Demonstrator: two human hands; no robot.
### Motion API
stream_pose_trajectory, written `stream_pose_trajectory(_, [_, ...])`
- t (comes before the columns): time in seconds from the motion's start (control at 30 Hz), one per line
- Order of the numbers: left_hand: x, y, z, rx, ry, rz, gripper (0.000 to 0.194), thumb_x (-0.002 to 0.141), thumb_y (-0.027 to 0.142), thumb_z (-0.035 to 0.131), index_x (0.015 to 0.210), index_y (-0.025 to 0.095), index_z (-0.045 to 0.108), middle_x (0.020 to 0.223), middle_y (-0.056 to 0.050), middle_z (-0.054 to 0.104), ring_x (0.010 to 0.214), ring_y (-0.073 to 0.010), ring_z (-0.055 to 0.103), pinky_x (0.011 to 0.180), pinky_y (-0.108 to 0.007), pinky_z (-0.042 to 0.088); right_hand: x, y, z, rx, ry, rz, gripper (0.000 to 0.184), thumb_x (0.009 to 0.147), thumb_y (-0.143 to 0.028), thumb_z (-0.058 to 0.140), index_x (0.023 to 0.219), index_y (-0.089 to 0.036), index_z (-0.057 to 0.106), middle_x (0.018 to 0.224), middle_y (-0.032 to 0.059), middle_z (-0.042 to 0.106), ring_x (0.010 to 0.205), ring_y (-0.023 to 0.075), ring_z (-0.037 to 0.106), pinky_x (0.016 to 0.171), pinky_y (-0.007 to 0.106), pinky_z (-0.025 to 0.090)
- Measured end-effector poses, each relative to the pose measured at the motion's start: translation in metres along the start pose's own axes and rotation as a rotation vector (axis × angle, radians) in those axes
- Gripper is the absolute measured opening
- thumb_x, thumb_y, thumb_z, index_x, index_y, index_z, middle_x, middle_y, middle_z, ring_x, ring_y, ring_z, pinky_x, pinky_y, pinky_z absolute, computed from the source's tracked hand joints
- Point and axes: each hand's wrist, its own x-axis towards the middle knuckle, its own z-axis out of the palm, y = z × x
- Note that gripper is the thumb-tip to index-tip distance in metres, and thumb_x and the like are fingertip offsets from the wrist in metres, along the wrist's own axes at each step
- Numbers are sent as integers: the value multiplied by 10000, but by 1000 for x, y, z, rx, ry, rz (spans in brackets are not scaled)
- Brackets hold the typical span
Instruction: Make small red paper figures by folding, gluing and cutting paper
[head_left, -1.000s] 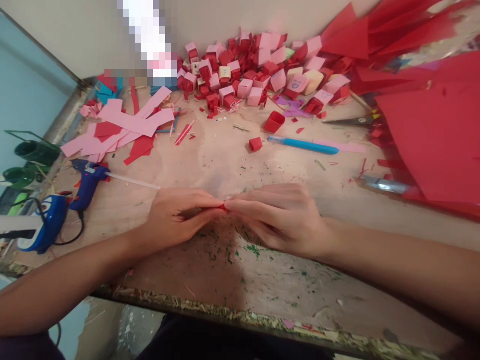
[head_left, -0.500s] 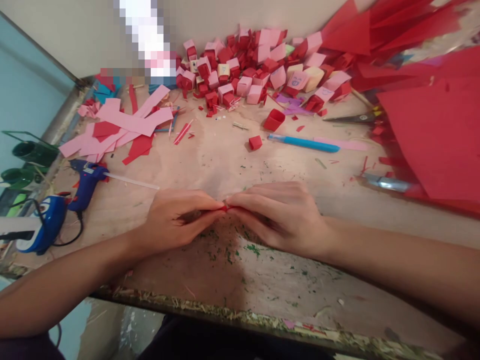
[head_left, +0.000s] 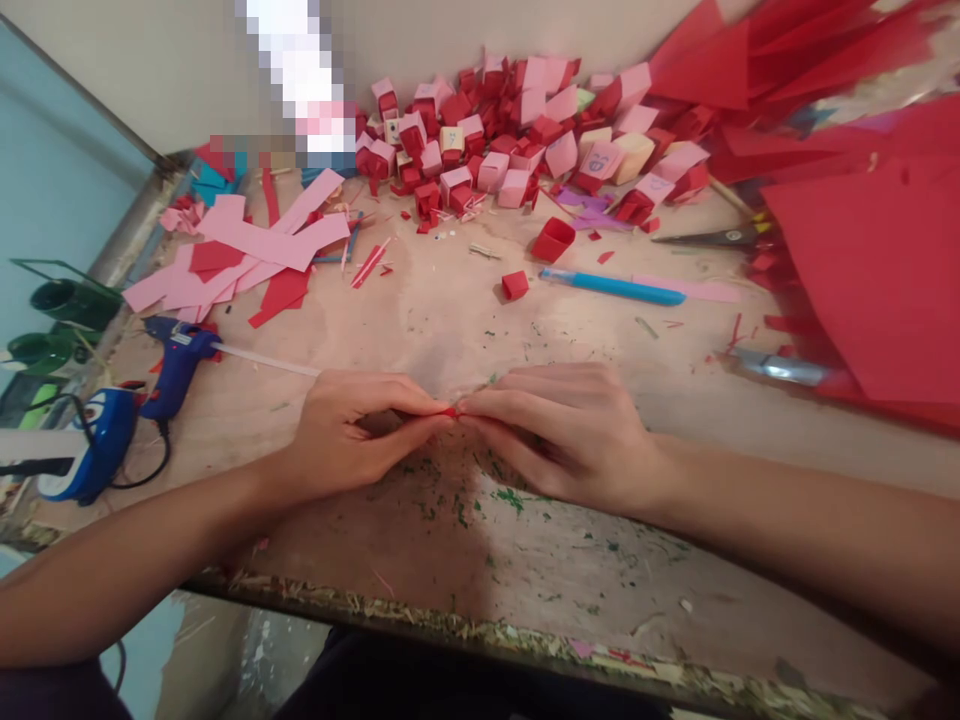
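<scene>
**At the near half of the table (head_left: 390, 320), a small red piece (head_left: 451, 412) between the left hand (head_left: 337, 430) and the right hand (head_left: 581, 430)**

In the head view, I see the fingers of both hands closed narrowly, tip towards tip, pinching this red piece from its two sides. Most of it is covered, so its shape I cannot tell. Just beyond the hands lie a little red box (head_left: 515, 286), a bigger open red box (head_left: 553, 240) and a blue pen (head_left: 615, 287). Near the left hand rests a blue glue gun (head_left: 180, 365), its white stick (head_left: 266, 358) reaching almost to the knuckles. Behind it, pink strips (head_left: 255, 240) cross each other. At the back, many red and pink boxes (head_left: 495, 172) are heaped together; large red sheets (head_left: 862, 280) lie on the right.
</scene>
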Motion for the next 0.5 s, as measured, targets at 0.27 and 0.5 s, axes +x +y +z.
stream_pose_trajectory(0.27, [1,2,1,5,-16,38,85,954,164,754,940,236,796,823,28,836,669,-108,775,608,-171,621,-1,-1,0,-6,-14,15,56,1037,-145,632,1034,-151,689,760,1,710,622,113,592,584,251,433])
stream_pose_trajectory(0.5, [3,3,-2,16,-73,44,131,952,141,747,966,255,810,892,16,852,733,-130,804,684,-196,659,-2,-1,-1,-45,-7,-2,70,1061,-152,592,1028,-171,651,746,-9,692,614,109,592,575,250,428])
